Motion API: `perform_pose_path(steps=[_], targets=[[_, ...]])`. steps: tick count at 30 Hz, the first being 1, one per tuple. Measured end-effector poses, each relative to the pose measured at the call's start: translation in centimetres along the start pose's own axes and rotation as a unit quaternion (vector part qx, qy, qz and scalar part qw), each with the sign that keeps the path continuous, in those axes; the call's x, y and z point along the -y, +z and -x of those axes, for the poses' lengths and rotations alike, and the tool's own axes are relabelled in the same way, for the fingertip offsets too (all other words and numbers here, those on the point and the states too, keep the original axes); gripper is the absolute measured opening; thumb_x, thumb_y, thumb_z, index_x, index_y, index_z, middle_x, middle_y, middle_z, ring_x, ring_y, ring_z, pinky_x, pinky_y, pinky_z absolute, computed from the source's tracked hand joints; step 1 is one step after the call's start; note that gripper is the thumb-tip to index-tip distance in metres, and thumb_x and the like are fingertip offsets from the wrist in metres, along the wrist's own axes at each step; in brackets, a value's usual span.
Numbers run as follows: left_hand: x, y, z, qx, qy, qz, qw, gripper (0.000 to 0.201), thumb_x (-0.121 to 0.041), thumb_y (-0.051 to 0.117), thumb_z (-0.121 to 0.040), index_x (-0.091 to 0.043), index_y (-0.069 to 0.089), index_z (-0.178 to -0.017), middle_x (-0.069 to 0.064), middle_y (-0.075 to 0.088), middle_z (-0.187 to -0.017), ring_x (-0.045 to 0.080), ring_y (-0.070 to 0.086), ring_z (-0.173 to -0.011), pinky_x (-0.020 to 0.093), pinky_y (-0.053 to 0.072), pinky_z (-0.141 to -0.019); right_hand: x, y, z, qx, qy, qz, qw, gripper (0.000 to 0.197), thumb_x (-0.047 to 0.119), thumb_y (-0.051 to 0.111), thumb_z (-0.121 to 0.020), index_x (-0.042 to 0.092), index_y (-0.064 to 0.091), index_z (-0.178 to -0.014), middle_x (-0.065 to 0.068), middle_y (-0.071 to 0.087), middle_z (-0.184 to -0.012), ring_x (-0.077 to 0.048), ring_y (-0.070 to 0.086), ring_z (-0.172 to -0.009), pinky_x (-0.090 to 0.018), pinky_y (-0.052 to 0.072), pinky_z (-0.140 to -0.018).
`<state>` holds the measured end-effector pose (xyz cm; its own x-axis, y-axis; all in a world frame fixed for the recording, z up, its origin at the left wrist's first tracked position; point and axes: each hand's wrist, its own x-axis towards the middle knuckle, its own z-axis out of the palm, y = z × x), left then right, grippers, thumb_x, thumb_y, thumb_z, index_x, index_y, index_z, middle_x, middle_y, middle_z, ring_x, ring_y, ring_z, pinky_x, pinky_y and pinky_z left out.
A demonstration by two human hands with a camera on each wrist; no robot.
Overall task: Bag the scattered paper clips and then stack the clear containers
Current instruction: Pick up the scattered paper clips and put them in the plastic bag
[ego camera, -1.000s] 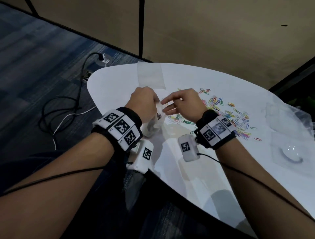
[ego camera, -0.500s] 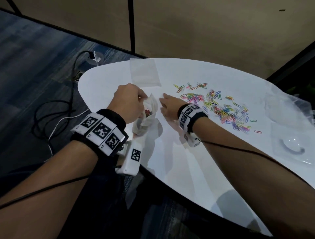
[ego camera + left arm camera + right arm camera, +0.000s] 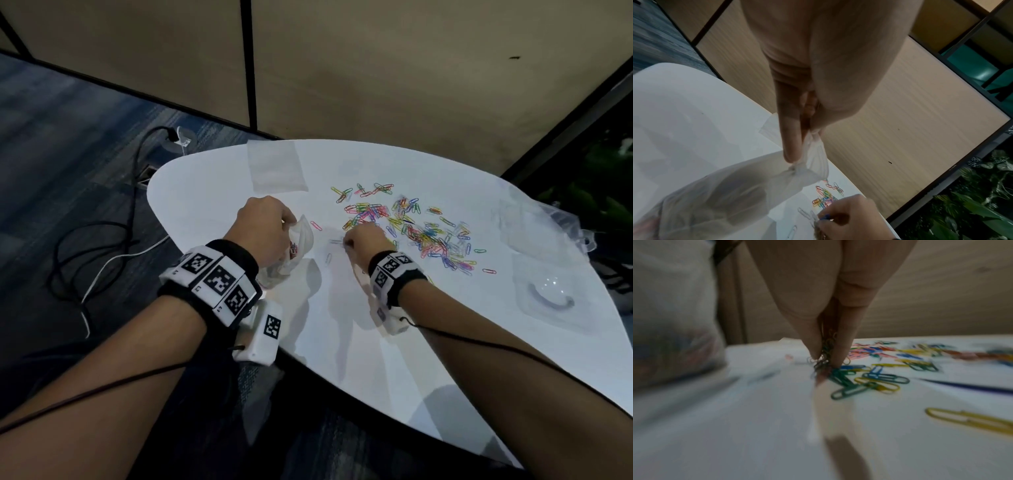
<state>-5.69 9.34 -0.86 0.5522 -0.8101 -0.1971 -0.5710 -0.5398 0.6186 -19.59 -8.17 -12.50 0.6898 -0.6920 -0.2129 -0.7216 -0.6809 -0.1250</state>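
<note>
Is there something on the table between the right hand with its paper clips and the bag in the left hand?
Nothing visible blocks it. The right hand pinches paper clips; only bare table with a few loose clips separates it from the plastic bag, held by the left hand.

We see clips in pink, yellow, green, blue and orange on our white desk. Our wristbands are black with black-and-white square codes. The bag is clear, the carpet streaked blue-grey.
</note>
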Motion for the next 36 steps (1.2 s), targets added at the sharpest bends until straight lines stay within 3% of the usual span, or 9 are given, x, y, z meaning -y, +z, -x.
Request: perform_pose_path(steps=[6, 11, 14, 16, 20, 23, 26, 33, 36], targets=[[-0.4, 0.3, -0.1, 0.008, -0.002, -0.003, 1.0, 0.031, -0.007, 0.05, -0.096, -0.015, 0.073, -0.114, 0.013, 0.067, -0.121, 0.03, 0.064, -0.111, 0.039, 0.052, -0.1, -3.3, -3.8, 1.2, -0.056, 0.182, -0.379, 0.905, 0.004, 0.012, 0.076, -0.082, 0.013, 0.078, -0.086, -0.004, 0.075, -0.076, -0.018, 0.074, -0.072, -0.032, 0.061, -0.077], [-0.8, 0.7, -0.2, 0.016, -0.012, -0.001, 1.0, 0.031, -0.007, 0.051, -0.095, -0.016, 0.072, -0.116, 0.012, 0.065, -0.124, 0.03, 0.063, -0.113, 0.034, 0.052, -0.098, -0.5, -7.7, 3.5, -0.05, 0.129, -0.591, 0.795, 0.012, 0.001, 0.075, -0.081, -0.003, 0.074, -0.093, -0.017, 0.074, -0.084, -0.027, 0.072, -0.074, -0.027, 0.061, -0.073], [-0.9, 0.7, -0.1, 0.013, -0.011, 0.0, 1.0, 0.032, -0.005, 0.052, -0.093, -0.015, 0.074, -0.114, 0.012, 0.069, -0.118, 0.031, 0.065, -0.109, 0.035, 0.053, -0.097, 3.0, -8.6, 5.1, 0.027, 0.078, -0.709, 0.7, 0.015, -0.004, 0.07, -0.084, -0.009, 0.069, -0.098, -0.017, 0.072, -0.084, -0.023, 0.071, -0.073, -0.024, 0.06, -0.074], [-1.0, 0.7, -0.1, 0.02, -0.011, 0.005, 1.0, 0.03, -0.003, 0.054, -0.091, -0.014, 0.076, -0.108, 0.014, 0.073, -0.103, 0.031, 0.07, -0.097, 0.037, 0.056, -0.093, 5.0, -8.2, 5.5, 0.081, 0.066, -0.724, 0.682, 0.012, -0.003, 0.067, -0.086, -0.009, 0.069, -0.097, -0.015, 0.071, -0.084, -0.021, 0.071, -0.072, -0.024, 0.06, -0.075], [-0.9, 0.8, -0.2, 0.026, -0.008, 0.018, 0.999, 0.026, -0.003, 0.056, -0.09, -0.013, 0.077, -0.101, 0.016, 0.074, -0.095, 0.033, 0.072, -0.088, 0.039, 0.06, -0.085, 7.4, -6.8, 5.4, 0.09, 0.079, -0.618, 0.777, 0.008, -0.003, 0.068, -0.085, -0.008, 0.071, -0.09, -0.019, 0.07, -0.081, -0.022, 0.07, -0.065, -0.03, 0.061, -0.077], [-0.6, 0.7, -0.3, 0.027, -0.009, 0.027, 0.999, 0.026, -0.003, 0.054, -0.09, -0.011, 0.078, -0.096, 0.016, 0.074, -0.093, 0.033, 0.073, -0.083, 0.04, 0.062, -0.08, 8.3, -6.2, 4.9, 0.053, 0.076, -0.523, 0.847, 0.012, 0.005, 0.073, -0.073, 0.016, 0.078, -0.069, -0.014, 0.074, -0.08, -0.029, 0.073, -0.078, -0.044, 0.059, -0.087], [-0.5, 0.6, -0.3, 0.026, -0.008, 0.037, 0.999, 0.027, -0.002, 0.053, -0.089, -0.011, 0.077, -0.099, 0.015, 0.074, -0.095, 0.032, 0.074, -0.081, 0.04, 0.062, -0.078, 8.7, -6.0, 4.7, 0.022, 0.048, -0.403, 0.914, 0.019, 0.007, 0.071, -0.072, 0.022, 0.079, -0.08, -0.002, 0.075, -0.076, -0.021, 0.073, -0.08, -0.037, 0.06, -0.081], [0.0, 0.7, -0.2, 0.024, -0.005, 0.029, 0.999, 0.029, -0.002, 0.054, -0.088, -0.013, 0.076, -0.104, 0.014, 0.072, -0.103, 0.033, 0.072, -0.086, 0.04, 0.061, -0.084, 9.4, -6.8, 5.0, 0.023, -0.037, -0.247, 0.968, 0.022, 0.009, 0.054, -0.088, 0.017, 0.07, -0.074, -0.001, 0.068, -0.065, -0.015, 0.062, -0.062, -0.017, 0.044, -0.055], [0.0, 0.4, -0.4, 0.01, -0.009, 0.034, 0.999, 0.026, -0.002, 0.055, -0.089, -0.012, 0.075, -0.103, 0.013, 0.072, -0.102, 0.032, 0.072, -0.087, 0.04, 0.06, -0.086, 8.5, -7.4, 4.8, 0.074, -0.03, -0.403, 0.912, 0.023, -0.002, 0.053, -0.09, 0.003, 0.073, -0.101, -0.013, 0.074, -0.085, -0.019, 0.071, -0.077, -0.028, 0.06, -0.073]])
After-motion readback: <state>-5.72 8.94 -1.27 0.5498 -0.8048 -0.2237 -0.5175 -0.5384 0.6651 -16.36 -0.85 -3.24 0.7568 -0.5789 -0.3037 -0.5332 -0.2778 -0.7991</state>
